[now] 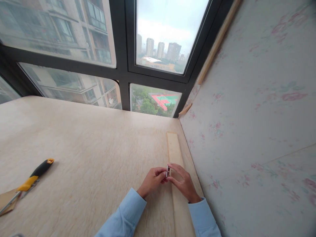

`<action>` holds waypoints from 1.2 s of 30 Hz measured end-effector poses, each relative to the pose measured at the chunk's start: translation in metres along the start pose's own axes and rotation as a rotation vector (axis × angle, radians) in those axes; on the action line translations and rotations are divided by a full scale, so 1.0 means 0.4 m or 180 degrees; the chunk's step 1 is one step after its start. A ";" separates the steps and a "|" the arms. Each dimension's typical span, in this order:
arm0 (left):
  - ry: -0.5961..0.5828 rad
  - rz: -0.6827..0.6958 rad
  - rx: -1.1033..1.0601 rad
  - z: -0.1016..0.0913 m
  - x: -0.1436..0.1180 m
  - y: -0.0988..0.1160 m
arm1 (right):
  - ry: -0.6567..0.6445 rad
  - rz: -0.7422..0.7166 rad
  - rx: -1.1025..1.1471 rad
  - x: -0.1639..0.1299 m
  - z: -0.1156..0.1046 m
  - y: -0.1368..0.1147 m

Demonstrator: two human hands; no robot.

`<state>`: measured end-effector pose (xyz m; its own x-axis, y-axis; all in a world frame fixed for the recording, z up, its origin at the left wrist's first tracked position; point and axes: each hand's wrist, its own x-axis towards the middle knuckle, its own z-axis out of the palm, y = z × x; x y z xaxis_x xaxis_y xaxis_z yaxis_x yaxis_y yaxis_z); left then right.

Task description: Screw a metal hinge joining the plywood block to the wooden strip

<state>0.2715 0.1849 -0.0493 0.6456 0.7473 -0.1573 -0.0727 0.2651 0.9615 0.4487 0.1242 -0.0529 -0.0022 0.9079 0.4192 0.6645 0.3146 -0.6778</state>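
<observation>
A small metal plate with holes (pixel 168 171), possibly a hinge, stands on edge between my two hands. My right hand (pixel 184 182) pinches it by its top and bottom ends, thumb below and forefinger above. From the other side, the closed fingertips of my left hand (pixel 153 179) meet the plate's near face; anything smaller in them is hidden. Both hands are over a pale wooden board (pixel 174 144) that lies lengthwise beside the wall. A few small dark marks show on the board by the right fingers.
On the left of the marbled ledge (pixel 93 158) lies a screwdriver with a black and yellow handle (pixel 37 174), with small metal pieces and a brown flat piece (pixel 10 202) by it. Flowered wallpaper (pixel 247 131) rises at the right; dark-framed windows (pixel 123 59) stand behind.
</observation>
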 end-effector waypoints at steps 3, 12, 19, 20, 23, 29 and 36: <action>-0.0073 0.0072 0.0181 0.005 -0.002 -0.003 | -0.0034 -0.0022 -0.0005 0.002 -0.002 -0.006; -0.0083 0.0024 0.0077 0.005 -0.005 0.001 | 0.0041 -0.0003 0.0017 0.004 -0.003 -0.010; 0.0099 -0.0026 0.0406 0.024 -0.003 -0.002 | 0.0017 0.0084 0.0007 0.002 -0.019 0.008; 0.0139 -0.0033 0.0441 0.026 -0.002 -0.004 | -0.0006 0.0086 0.0004 0.002 -0.020 0.013; 0.0310 -0.0060 0.0568 0.030 0.005 -0.013 | -0.0099 0.0084 0.0006 0.001 -0.021 0.029; 0.0542 -0.0126 0.0899 0.038 0.029 -0.023 | -0.0203 0.0413 -0.0087 -0.002 -0.021 0.064; 0.0735 -0.0496 0.1199 0.048 0.056 -0.016 | -0.0409 0.0466 -0.0314 -0.003 -0.010 0.091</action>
<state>0.3011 0.1883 -0.0547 0.4378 0.8434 -0.3115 0.3203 0.1774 0.9306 0.4762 0.1334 -0.0757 0.0086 0.9717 0.2359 0.7346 0.1539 -0.6608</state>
